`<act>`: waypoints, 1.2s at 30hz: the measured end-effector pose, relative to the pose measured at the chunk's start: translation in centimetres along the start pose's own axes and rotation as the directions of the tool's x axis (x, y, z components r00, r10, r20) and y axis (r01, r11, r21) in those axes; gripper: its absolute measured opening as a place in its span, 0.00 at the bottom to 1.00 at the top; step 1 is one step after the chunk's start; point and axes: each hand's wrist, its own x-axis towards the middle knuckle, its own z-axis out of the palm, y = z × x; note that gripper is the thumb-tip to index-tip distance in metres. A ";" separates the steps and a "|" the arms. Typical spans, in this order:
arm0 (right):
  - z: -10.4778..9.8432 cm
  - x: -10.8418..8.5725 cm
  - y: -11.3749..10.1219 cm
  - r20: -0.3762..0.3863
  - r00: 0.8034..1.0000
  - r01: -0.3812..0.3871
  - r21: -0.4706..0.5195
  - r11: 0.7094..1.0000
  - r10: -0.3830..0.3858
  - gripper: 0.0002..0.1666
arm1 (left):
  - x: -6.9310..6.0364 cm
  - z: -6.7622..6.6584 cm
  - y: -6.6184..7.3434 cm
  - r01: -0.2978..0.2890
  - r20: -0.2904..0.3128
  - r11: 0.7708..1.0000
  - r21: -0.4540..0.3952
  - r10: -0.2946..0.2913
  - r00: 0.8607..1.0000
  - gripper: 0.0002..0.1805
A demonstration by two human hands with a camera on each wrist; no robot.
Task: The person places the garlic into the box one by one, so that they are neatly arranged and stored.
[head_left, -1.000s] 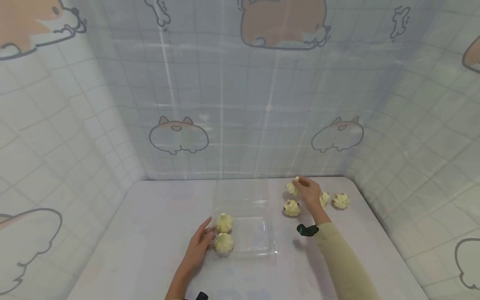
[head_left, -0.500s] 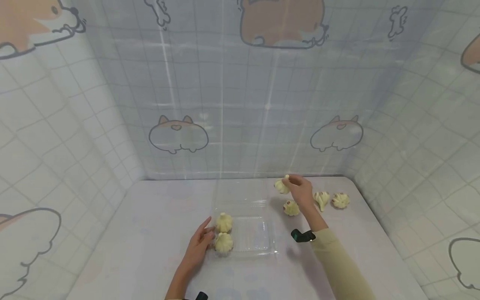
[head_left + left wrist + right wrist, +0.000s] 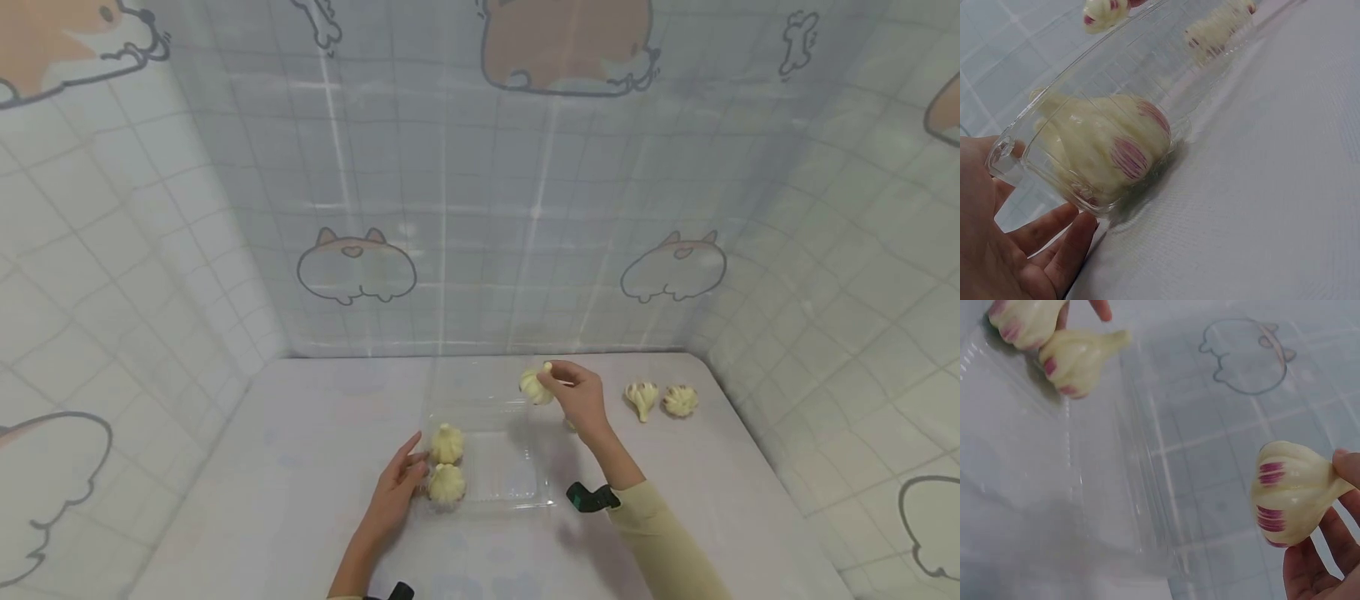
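Note:
My right hand (image 3: 581,398) pinches a garlic bulb (image 3: 535,388) by its stem, above the lidded end of a clear plastic container (image 3: 506,471). Purple streaks show on this bulb in the right wrist view. Inside the container's left side sit two more garlic bulbs, a far one (image 3: 447,444) and a near one (image 3: 447,484). Against the container's left wall rests my left hand (image 3: 393,487), its fingers extended and spread. The left wrist view has its fingertips (image 3: 1082,228) touching the lower corner beside a bulb.
To the right lie two loose garlic bulbs, one with its stem toward me (image 3: 641,398) and another beside it (image 3: 680,401). One further bulb (image 3: 570,426) is mostly hidden behind the right hand. The open clear lid (image 3: 480,379) lies toward the back wall.
My right hand has lifted the garlic bulb from the back right and carried it left, to the container's far end. The left hand has stayed in place.

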 end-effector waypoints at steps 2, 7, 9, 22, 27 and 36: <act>0.3 -0.5 -0.3 0.011 1.000 0.008 0.022 1.000 -0.008 0.20 | -0.2 0.0 1.0 0.002 0.010 1.000 0.011 -0.002 1.000 0.29; 1.3 -1.6 -0.6 0.044 0.998 0.043 0.040 0.998 -0.045 0.19 | -0.5 -0.1 1.6 -0.018 0.019 1.000 0.004 0.018 1.000 0.29; 1.9 -2.1 -0.6 0.058 0.997 0.056 0.025 0.998 -0.057 0.17 | -0.5 -0.1 1.4 -0.015 0.017 1.000 0.000 0.015 1.000 0.29; 3.6 -6.7 -4.4 0.152 0.980 0.128 0.035 0.991 -0.132 0.15 | -0.6 0.1 1.9 0.036 0.012 0.999 0.026 -0.037 0.999 0.28; 4.4 -7.5 -4.2 0.160 0.974 0.154 0.063 0.986 -0.162 0.14 | -0.2 -0.1 1.0 0.033 0.009 0.999 0.006 -0.033 0.999 0.29; 5.8 -8.9 -2.9 0.195 0.971 0.127 0.077 0.989 -0.140 0.14 | 0.7 -0.2 -1.7 0.029 -0.013 1.000 -0.006 -0.029 1.000 0.30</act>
